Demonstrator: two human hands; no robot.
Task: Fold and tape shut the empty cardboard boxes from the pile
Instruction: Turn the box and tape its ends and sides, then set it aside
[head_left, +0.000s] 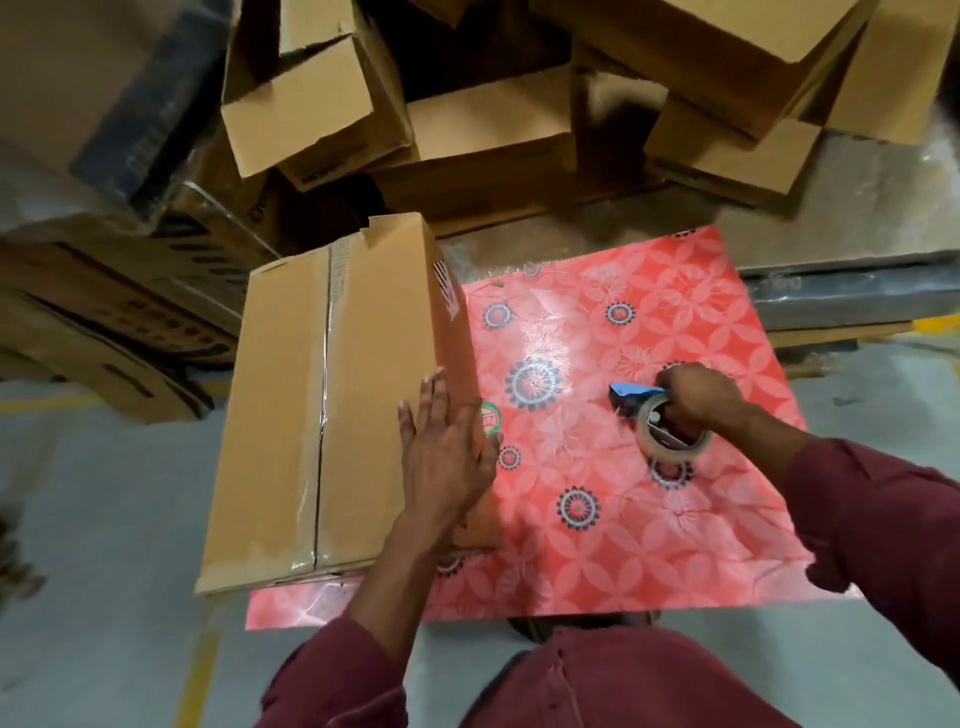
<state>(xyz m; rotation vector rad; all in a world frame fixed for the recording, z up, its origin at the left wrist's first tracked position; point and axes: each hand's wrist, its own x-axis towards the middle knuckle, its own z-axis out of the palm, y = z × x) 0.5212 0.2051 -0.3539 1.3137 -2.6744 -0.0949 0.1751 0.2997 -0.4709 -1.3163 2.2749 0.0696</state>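
Note:
A closed cardboard box (311, 405) stands on the left part of the red flowered table (623, 530), overhanging its left edge. Clear tape runs along the box's top centre seam. My left hand (441, 447) lies flat with straight fingers on the box's top right edge, near the corner. My right hand (696, 395) grips a blue tape dispenser (660, 421) with a roll of clear tape, resting on the table to the right of the box.
A pile of empty cardboard boxes (467, 114) fills the space behind the table. Flattened printed cartons (114, 312) lie at the left. Grey floor (104, 519) with yellow lines surrounds the table.

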